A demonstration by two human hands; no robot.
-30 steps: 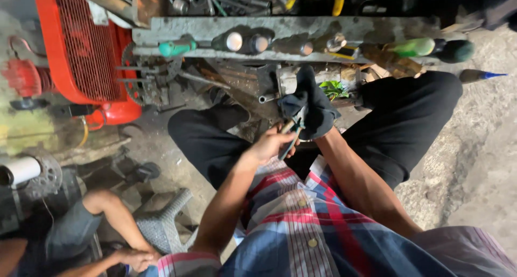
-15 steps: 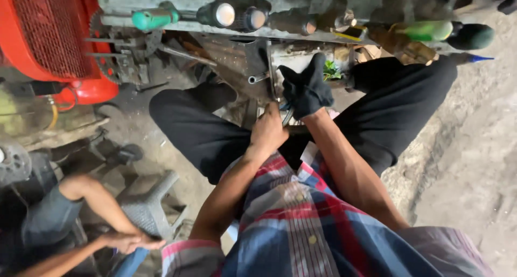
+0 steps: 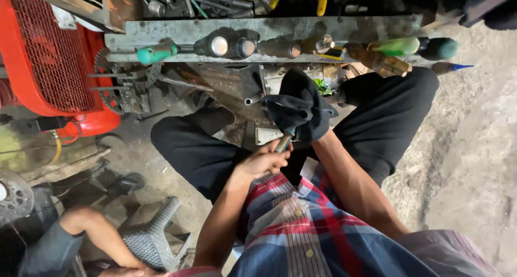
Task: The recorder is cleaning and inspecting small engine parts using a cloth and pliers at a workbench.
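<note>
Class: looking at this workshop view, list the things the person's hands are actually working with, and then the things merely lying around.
In hand:
left hand gripping a tool handle
right hand, hidden in a dark cloth wrapped over the tool's end

Lying about:
green-handled screwdriver
red machine
grey stool
blue-tipped tool

The bare left hand is curled in a closed fist between the knees, forearm bent inward. The right hand, wrapped in dark fabric, sits just above it, its forearm extended straight forward
</note>
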